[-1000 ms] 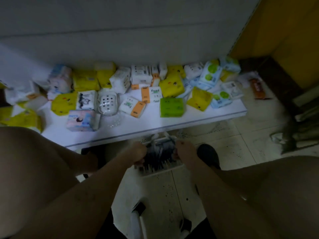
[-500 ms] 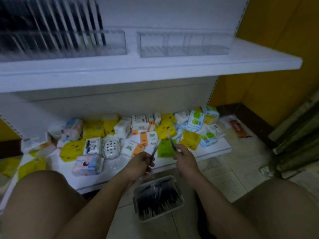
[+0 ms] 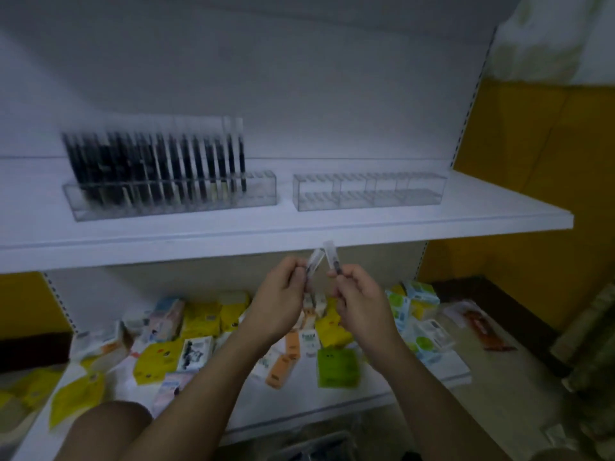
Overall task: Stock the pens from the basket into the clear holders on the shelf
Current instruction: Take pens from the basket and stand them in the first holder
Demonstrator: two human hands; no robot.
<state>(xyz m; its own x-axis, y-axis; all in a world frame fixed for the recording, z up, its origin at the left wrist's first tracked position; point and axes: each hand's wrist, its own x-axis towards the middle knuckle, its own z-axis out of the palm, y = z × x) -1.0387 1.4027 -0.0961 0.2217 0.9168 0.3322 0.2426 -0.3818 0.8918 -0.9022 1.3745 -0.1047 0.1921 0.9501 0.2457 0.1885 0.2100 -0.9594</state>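
**Q:** Where were the pens at this moment?

**A:** One pen (image 3: 314,262) was pinched in the left hand (image 3: 283,294) and a second pen (image 3: 331,259) in the right hand (image 3: 361,299). The fingers of both hands were curled round the lower barrels. The clear upper ends pointed up and sat close together, just below the front edge of the shelf (image 3: 299,232). Dark pens stood in rows in the left holder (image 3: 166,194), whose rightmost slots looked free. The right holder (image 3: 369,191) held none.

**Q:** How would such a pen handle?

**A:** It was judged light, stiff and slim. The smooth plastic barrel would be likely to slip or roll if released. Fragility appeared low, though the clear end piece might come loose under side load.

**Q:** What was the recommended point of hold?

**A:** Mid-barrel, between thumb and the first two fingers. That would leave the lower end exposed for an upright drop into a slot. The holders looked like light clear plastic and might slide on the shelf if knocked. Insertion should therefore be vertical, with no pressure on the pens alongside.

**Q:** And the basket (image 3: 327,439)?

**A:** Only a dim rim showed at the bottom edge. Its contents could not be made out.
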